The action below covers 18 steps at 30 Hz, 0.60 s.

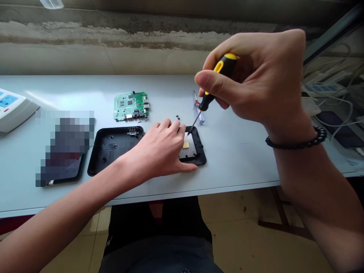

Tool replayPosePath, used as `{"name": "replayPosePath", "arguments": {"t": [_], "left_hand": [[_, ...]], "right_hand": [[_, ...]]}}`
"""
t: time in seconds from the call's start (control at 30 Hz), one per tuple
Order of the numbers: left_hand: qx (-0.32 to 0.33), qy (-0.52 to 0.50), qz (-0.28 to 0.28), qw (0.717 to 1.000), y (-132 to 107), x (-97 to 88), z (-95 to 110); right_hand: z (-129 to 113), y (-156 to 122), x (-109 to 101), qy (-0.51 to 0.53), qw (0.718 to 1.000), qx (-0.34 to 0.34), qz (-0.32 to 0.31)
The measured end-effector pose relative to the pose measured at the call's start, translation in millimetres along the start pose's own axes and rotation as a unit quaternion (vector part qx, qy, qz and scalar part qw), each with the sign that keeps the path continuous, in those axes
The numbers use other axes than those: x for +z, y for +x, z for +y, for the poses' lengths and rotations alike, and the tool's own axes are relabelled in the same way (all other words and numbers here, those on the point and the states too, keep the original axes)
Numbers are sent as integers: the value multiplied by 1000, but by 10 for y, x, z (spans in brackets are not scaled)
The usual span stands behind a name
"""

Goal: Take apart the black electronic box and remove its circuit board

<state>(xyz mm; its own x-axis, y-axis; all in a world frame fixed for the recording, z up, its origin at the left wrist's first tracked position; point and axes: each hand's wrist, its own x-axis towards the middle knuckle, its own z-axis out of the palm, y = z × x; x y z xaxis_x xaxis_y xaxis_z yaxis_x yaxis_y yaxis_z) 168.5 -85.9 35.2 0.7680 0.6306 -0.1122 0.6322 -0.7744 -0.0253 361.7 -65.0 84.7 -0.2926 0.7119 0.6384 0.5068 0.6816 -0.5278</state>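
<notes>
Gripping the yellow-and-black screwdriver point(224, 66) tight in my right fingers point(207, 81), I touch its thin tip to the black case point(199, 159) under my flat, open left hand point(156, 149).

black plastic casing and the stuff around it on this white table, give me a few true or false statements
The right hand grips a black-and-yellow screwdriver. True.
The green circuit board sits inside the black plastic casing. False: it lies on the white table, beyond the casing.
The left hand rests on the casing. True.
The black beaded bracelet is on the left wrist. False: it is on the right wrist.
</notes>
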Motion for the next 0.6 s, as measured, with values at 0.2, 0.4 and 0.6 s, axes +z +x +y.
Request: {"name": "replayPosePath", "arguments": {"t": [0.2, 0.4, 0.6], "left_hand": [[1, -4, 10, 1000, -13, 11, -8], [2, -3, 2, 1000, -7, 1, 10], [3, -8, 7, 1000, -13, 0, 3]], "right_hand": [[-20, -12, 18, 53, 996, -37, -53], [47, -42, -52, 156, 981, -5, -113], [104, -75, -11, 189, 980, -17, -62]]}}
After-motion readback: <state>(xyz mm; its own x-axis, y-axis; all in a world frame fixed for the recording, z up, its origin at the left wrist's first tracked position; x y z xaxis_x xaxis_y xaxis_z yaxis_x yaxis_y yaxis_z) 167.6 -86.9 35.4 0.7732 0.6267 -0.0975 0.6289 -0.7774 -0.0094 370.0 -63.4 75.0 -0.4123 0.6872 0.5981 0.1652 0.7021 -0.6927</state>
